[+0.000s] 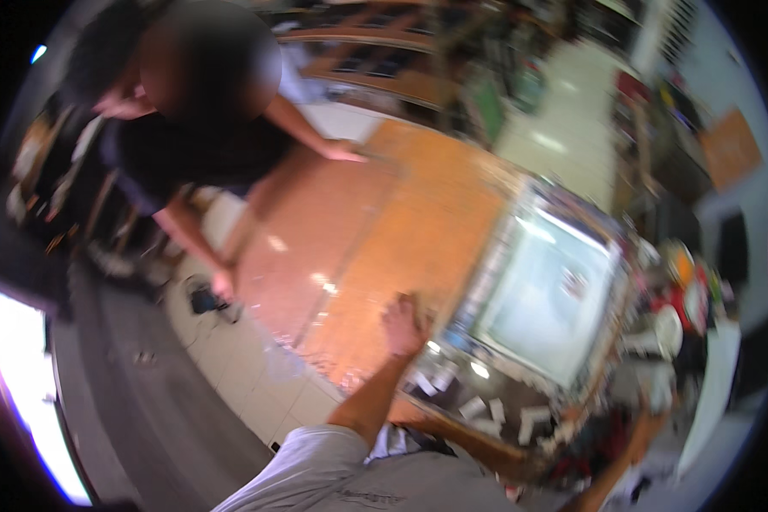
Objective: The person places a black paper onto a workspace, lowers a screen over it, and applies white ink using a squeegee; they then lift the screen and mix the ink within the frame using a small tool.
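The worktop (418,222) fills the middle of my view, running from beside my body up and away to the left. Its surface is part orange, nearest the panel, and part pinkish brown, the two meeting along a straight seam; small bright glints lie on both. Pale tiled floor (572,111) shows beyond it and again at its lower left. A co-worker (192,158) in a dark top leans in from the upper left, one hand (344,152) over the far part of the pinkish area and the other (223,284) at its left edge. Just right of the orange part sits a pale, shiny panel (546,299) in a worn, stained surround. Brown shelves (358,38) with dark things on them stand at the top, and a tan board (732,149) is at the right wall. My own grey shirt (324,456) is at the bottom. My left grip (404,324) is released, fingers spread, palm down on the orange surface near the panel's lower left. My right grip (657,388) is at the right beside a white bowl (667,331) and clutter; it is blurred, and I cannot tell whether it grasps anything. Smallest are white scraps (533,420) below the panel.
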Tool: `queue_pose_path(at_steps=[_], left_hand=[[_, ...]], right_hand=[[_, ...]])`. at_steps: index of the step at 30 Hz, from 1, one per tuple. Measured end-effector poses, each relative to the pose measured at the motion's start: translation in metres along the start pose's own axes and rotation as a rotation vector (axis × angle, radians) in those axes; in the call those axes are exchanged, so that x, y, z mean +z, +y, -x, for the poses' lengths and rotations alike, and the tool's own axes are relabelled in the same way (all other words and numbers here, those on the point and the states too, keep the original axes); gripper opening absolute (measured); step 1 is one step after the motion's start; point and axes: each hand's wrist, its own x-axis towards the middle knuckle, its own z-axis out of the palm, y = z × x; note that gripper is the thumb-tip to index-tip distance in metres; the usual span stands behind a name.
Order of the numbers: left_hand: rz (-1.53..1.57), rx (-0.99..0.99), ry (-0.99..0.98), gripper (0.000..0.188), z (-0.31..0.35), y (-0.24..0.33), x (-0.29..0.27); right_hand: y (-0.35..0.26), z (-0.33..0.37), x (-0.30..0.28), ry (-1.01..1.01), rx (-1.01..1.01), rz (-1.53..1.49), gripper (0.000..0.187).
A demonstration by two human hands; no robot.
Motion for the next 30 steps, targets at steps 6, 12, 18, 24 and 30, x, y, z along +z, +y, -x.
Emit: queue_pose_path(at_steps=[6,12,18,24,30], left_hand=[[0.043,-0.001,-0.097,0.062,-0.007,0.013,-0.027],[0.045,-0.047,-0.059,0.06,0.0,0.022,-0.038],[0.081,-0.029,-0.025,0.06,-0.006,0.021,-0.041],[0.034,-0.026,-0.072,0.064,-0.002,0.011,-0.024],[0.019,-0.004,-0.081,0.073,0.002,0.004,-0.001]], right_hand=[[-0.017,-0.003,0.045,0.404,-0.264,0.034,0.054],[-0.128,-0.005,0.151,-0.081,-0.584,-0.051,0.037],[-0.21,-0.018,0.241,-0.262,-0.62,0.314,0.028],[-0.186,-0.017,0.252,-0.177,-0.736,0.24,0.022],[-0.162,-0.012,0.261,-0.212,-0.665,0.072,0.024]])
